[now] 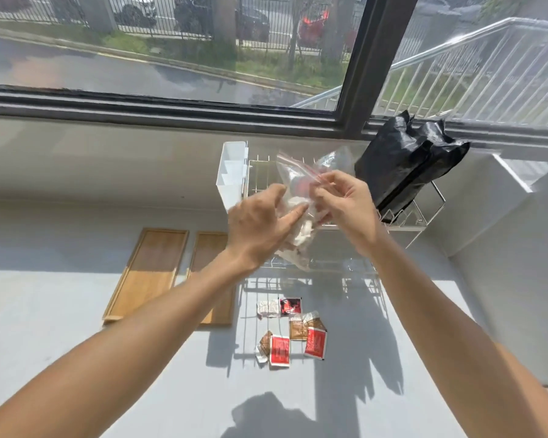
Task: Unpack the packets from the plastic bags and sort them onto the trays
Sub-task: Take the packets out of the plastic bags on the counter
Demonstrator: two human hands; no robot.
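White counter (76,311): trays (146,273), packets (293,330), rack (408,222).

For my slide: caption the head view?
Both hands open a clear zip bag above loose packets.

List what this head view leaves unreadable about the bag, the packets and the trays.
- Clear zip bag: contents blurred and covered by left hand and right hand.
- Loose packets: print too small to read.
- Second wooden tray: partly hidden by the left forearm.
- Black bag: opaque, contents unseen.
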